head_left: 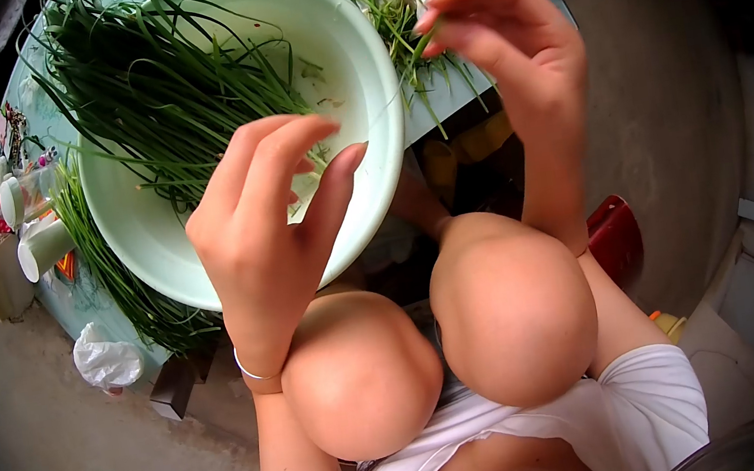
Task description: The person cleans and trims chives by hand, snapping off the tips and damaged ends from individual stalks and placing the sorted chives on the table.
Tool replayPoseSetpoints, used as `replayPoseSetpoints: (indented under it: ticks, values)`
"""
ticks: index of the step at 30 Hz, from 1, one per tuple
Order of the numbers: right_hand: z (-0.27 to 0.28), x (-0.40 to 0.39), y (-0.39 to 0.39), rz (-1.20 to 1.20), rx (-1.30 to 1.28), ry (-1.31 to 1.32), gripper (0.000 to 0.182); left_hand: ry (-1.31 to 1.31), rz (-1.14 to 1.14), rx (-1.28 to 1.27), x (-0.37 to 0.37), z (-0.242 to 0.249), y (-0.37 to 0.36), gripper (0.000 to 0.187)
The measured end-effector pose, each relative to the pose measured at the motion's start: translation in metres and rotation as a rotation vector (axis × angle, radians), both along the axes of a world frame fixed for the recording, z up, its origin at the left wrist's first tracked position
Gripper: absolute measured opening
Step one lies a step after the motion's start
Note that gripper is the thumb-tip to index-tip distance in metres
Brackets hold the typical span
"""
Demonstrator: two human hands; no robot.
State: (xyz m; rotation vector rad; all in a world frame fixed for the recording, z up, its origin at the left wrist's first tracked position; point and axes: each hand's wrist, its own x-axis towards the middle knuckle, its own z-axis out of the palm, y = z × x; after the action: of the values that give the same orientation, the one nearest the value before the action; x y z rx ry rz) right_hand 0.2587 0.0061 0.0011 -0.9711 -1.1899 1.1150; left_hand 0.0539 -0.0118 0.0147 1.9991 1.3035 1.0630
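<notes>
My left hand (252,223) hovers over the near rim of a pale green basin (382,92), its thumb and forefinger curved and apart. Just beyond those fingertips, stem ends belong to a big bunch of long green chives (158,93) lying in the basin. Beyond the basin's right side is my right hand (525,54), with bent fingers pinched at a thin green chive blade (427,36). Below that hand, a loose pile of chive scraps (412,64) lies on the table.
More chives (131,287) lie along the table's left side, beside the basin. Near them are a white cup (45,247), a crumpled white bag (107,357) and small colourful items. My knees (515,308) rise close below the basin. A red object (615,237) stands at the right.
</notes>
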Motion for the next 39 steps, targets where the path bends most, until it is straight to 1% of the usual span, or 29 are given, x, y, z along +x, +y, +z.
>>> replayPoseSetpoints:
  ticks: [1,3,4,6,7,8,10,11,13,15,17,20,22,24,25,26,28,29,30,32,34,35,36,37,38,39]
  values:
    - [-0.001,0.009,0.002,-0.077,0.018,-0.093,0.018,-0.003,0.002,0.009,-0.002,0.001,-0.002,0.016]
    - [0.001,0.021,0.006,-0.208,0.012,-0.248,0.019,-0.011,-0.074,-0.052,-0.008,0.002,-0.005,0.014]
    - [-0.001,0.025,0.009,-0.21,0.018,-0.249,0.019,-0.012,-0.076,-0.045,-0.009,0.002,-0.007,0.014]
    - [-0.005,0.029,0.017,-0.255,-0.037,-0.441,0.018,0.029,-0.117,-0.071,-0.011,0.003,-0.01,0.015]
    - [-0.005,0.029,0.018,-0.291,-0.035,-0.677,0.016,0.042,-0.132,-0.072,-0.012,0.004,-0.01,0.013]
    - [-0.009,0.03,0.02,-0.293,-0.034,-0.676,0.016,0.042,-0.134,-0.07,-0.015,0.005,-0.011,0.013]
    - [-0.024,0.034,0.024,-0.315,0.058,-0.932,0.017,0.069,-0.193,-0.097,-0.02,0.006,-0.011,0.009]
    - [-0.027,0.034,0.024,-0.349,0.078,-1.016,0.018,0.079,-0.196,-0.098,-0.02,0.006,-0.012,0.009]
    - [-0.035,0.036,0.023,-0.348,0.092,-1.038,0.017,-0.055,-0.152,-0.135,-0.017,0.006,-0.012,0.008]
    - [-0.044,0.037,0.021,-0.346,0.106,-1.073,0.016,-0.046,-0.142,-0.163,-0.017,0.005,-0.013,0.01]
    - [-0.056,0.038,0.017,-0.296,-0.023,-0.884,0.014,-0.042,-0.133,-0.191,-0.017,0.003,-0.014,0.013]
    - [-0.074,0.037,0.018,-0.245,-0.011,-0.859,0.01,-0.082,-0.098,-0.151,-0.015,-0.001,-0.015,0.017]
    - [-0.09,0.033,0.017,-0.23,-0.012,-0.889,0.012,-0.105,-0.083,-0.193,-0.014,0.0,-0.016,0.019]
    - [-0.104,0.026,0.014,-0.181,-0.143,-1.263,0.019,-0.098,-0.089,-0.188,-0.013,-0.001,-0.016,0.02]
    - [-0.116,0.027,0.013,-0.198,-0.099,-1.336,0.023,-0.093,-0.092,-0.188,-0.013,0.0,-0.016,0.021]
    - [-0.118,0.027,0.013,-0.198,-0.097,-1.334,0.023,-0.09,-0.091,-0.187,-0.013,0.0,-0.016,0.021]
    - [-0.122,0.026,0.013,-0.226,-0.19,-1.364,0.022,-0.074,-0.093,-0.203,-0.014,0.002,-0.017,0.022]
    - [-0.109,0.027,0.013,-0.296,-0.117,-1.308,0.019,-0.065,-0.083,-0.207,-0.014,0.002,-0.018,0.022]
    - [-0.1,0.027,0.012,-0.294,-0.115,-1.303,0.019,-0.072,-0.086,-0.196,-0.013,0.0,-0.017,0.022]
    - [-0.087,0.029,0.011,-0.381,-0.119,-1.287,0.016,-0.077,-0.087,-0.18,-0.01,-0.001,-0.015,0.023]
    - [-0.075,0.032,0.008,-0.414,-0.078,-1.268,0.013,-0.034,-0.066,-0.087,-0.008,-0.001,-0.013,0.025]
    - [-0.066,0.032,0.006,-0.423,-0.002,-1.151,0.013,0.041,-0.053,-0.086,-0.009,0.003,-0.012,0.028]
    - [-0.056,0.03,0.004,-0.426,0.074,-1.031,0.014,0.044,-0.038,-0.082,-0.009,0.003,-0.009,0.028]
    - [-0.044,0.027,0.002,-0.383,0.109,-0.922,0.012,0.097,0.005,0.093,-0.01,0.001,-0.005,0.03]
    - [-0.031,0.022,-0.001,-0.363,0.121,-0.913,0.012,0.142,0.036,0.187,-0.012,0.003,-0.004,0.033]
    - [-0.018,0.017,-0.006,-0.29,0.124,-0.828,0.01,0.187,0.075,0.281,-0.014,0.006,-0.003,0.035]
